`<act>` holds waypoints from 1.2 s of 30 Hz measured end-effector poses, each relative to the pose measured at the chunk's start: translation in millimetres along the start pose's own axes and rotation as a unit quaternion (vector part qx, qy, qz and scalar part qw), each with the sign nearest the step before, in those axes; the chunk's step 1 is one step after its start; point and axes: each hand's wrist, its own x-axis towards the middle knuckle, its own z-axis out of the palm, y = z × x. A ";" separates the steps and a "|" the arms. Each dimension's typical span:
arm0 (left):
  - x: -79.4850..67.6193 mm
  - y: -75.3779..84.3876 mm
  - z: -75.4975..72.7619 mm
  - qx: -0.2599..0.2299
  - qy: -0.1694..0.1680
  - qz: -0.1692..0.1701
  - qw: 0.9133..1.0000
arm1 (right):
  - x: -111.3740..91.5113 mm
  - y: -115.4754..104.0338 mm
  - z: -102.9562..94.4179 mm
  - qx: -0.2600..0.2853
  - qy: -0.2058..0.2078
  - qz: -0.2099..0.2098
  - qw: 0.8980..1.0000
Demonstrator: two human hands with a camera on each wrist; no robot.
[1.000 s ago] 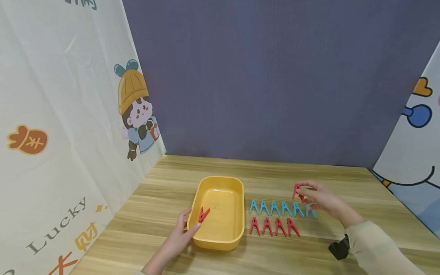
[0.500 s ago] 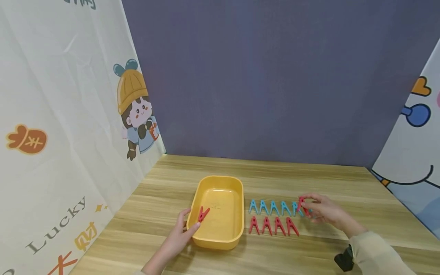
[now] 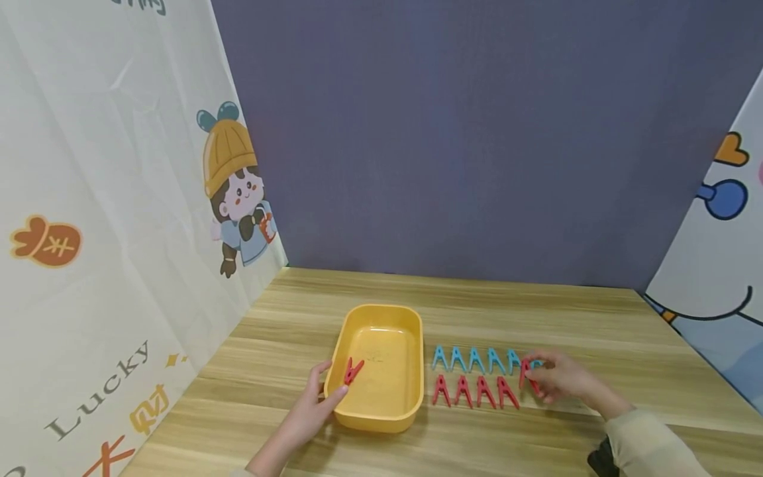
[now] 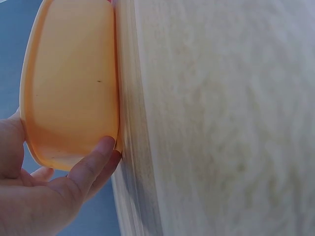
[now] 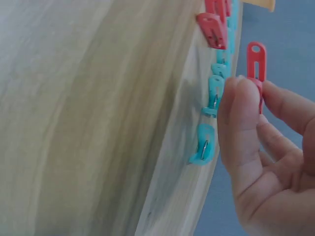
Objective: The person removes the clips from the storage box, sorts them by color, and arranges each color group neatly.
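My left hand (image 3: 305, 409) grips the near left side of a yellow plastic tub (image 3: 390, 394), thumb over the rim; the left wrist view shows fingers against the outer wall (image 4: 74, 73). One red clothespin (image 3: 350, 374) lies inside. Between thumb and fingers, my right hand (image 3: 563, 379) pinches another red clothespin (image 5: 256, 59), held above the table at the right end of two rows. Several blue clothespins (image 3: 475, 360) form the back row, its last one partly hidden by this hand. In front stands a row of red clothespins (image 3: 485, 392), legs towards me.
The wooden table (image 3: 477, 444) ends at a dark purple panel (image 3: 465, 146) behind. Printed cloth walls (image 3: 137, 199) stand at left and right. A black device (image 3: 602, 457) sits at the right wrist.
My right hand has brought the red clothespin down and nearer, from behind the blue row to the right end of the red row. The left hand and the tub stay put.
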 end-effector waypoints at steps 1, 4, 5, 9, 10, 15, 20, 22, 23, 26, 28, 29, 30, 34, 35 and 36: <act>0.0 0.2 0.2 -0.001 0.000 0.000 1.000 | -0.1 0.9 0.9 -0.004 0.000 0.001 1.000; -0.1 0.5 0.5 -0.002 0.000 0.001 1.000 | -0.8 3.3 3.2 -0.019 0.004 0.004 1.000; -0.1 0.7 0.5 -0.003 -0.001 0.001 1.000 | -1.2 4.0 3.9 -0.024 0.004 0.005 1.000; -0.2 0.3 -0.2 -0.003 -0.003 0.000 1.000 | -2.4 5.7 6.8 -0.047 0.008 0.014 0.999; -0.3 0.2 -0.4 -0.002 -0.004 0.000 1.000 | -2.6 5.8 7.6 -0.053 0.008 0.017 0.998; -0.5 0.6 -0.4 0.000 -0.005 0.000 1.000 | -1.3 6.1 9.9 -0.085 0.010 0.027 0.996; -0.1 0.7 -0.5 0.001 -0.005 0.003 1.000 | 0.9 6.1 11.9 -0.114 0.021 0.031 0.993; 0.3 0.2 -0.8 0.000 -0.005 0.004 1.000 | 1.1 6.4 12.4 -0.123 0.027 0.033 0.992; 0.5 0.0 -0.9 0.000 -0.006 0.005 1.000 | 0.9 6.3 12.5 -0.126 0.029 0.033 0.991; 0.8 -0.5 -0.5 -0.002 -0.006 0.004 1.000 | -0.5 5.6 11.7 -0.126 0.031 0.029 0.991; 1.0 -1.0 -0.5 -0.001 -0.006 0.005 1.000 | -1.9 3.9 10.7 -0.119 0.026 0.022 0.992; 1.0 -1.0 -0.5 -0.002 -0.006 0.005 1.000 | -2.3 2.6 9.9 -0.117 0.023 0.015 0.993; 1.0 -1.1 -0.5 -0.002 -0.006 0.005 1.000 | -2.4 1.2 8.8 -0.116 0.019 0.006 0.993; 0.9 -1.2 -0.5 -0.004 -0.006 0.003 1.000 | -0.7 -7.7 4.3 -0.120 0.006 -0.027 0.992; 0.8 -1.3 -0.6 -0.003 -0.007 0.003 1.000 | 0.0 -10.6 3.5 -0.122 0.004 -0.034 0.992; 0.8 -1.5 -0.7 -0.002 -0.007 0.003 1.000 | 0.7 -13.8 2.9 -0.122 0.003 -0.035 0.992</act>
